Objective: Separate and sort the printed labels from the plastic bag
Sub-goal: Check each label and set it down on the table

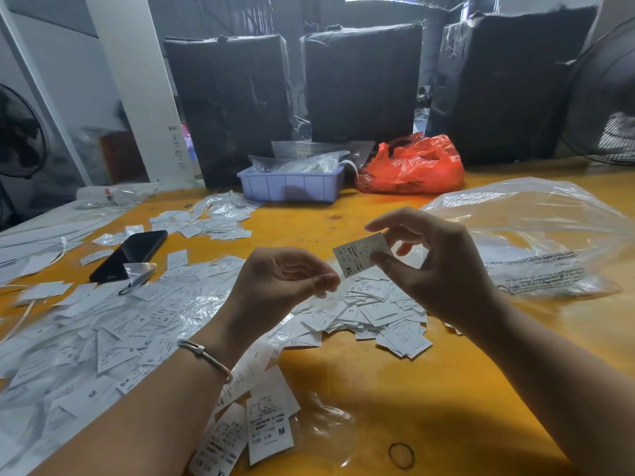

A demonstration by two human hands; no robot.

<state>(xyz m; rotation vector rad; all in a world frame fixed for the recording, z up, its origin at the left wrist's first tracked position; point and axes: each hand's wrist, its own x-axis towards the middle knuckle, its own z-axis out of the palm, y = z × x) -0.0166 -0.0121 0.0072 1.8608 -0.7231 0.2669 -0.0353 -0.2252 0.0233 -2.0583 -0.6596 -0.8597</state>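
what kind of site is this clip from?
Probably a garment factory or packing warehouse. White printed size labels (S, M, XL) are strewn over a yellow wooden worktable, tall black plastic-wrapped bales stand behind it, and the right hand pinches an XL label.

Flat wooden tabletop [360, 383]: orange-yellow, a few darker knots. Small rectangular paper labels [374, 314]: white, fine black print, bold black size letters (S, M, L, XL). Single label held up [360, 254]: white-grey, black "XL" at one end. Large crumpled clear plastic bag [536, 235]: transparent, glossy white highlights, lines of black text. Crumpled thin plastic bag [412, 166]: bright red-orange. Shallow ribbed plastic tray [292, 187]: pale lavender-blue. Flat slab smartphone [130, 254]: glossy black. Thin metal wrist bangle [206, 355]: silver. Small rubber band loop [401, 455]: black. Three tall film-wrapped bales [360, 80]: black under shiny clear film. Upright square pillar [137, 80]: white, black handwritten marks.
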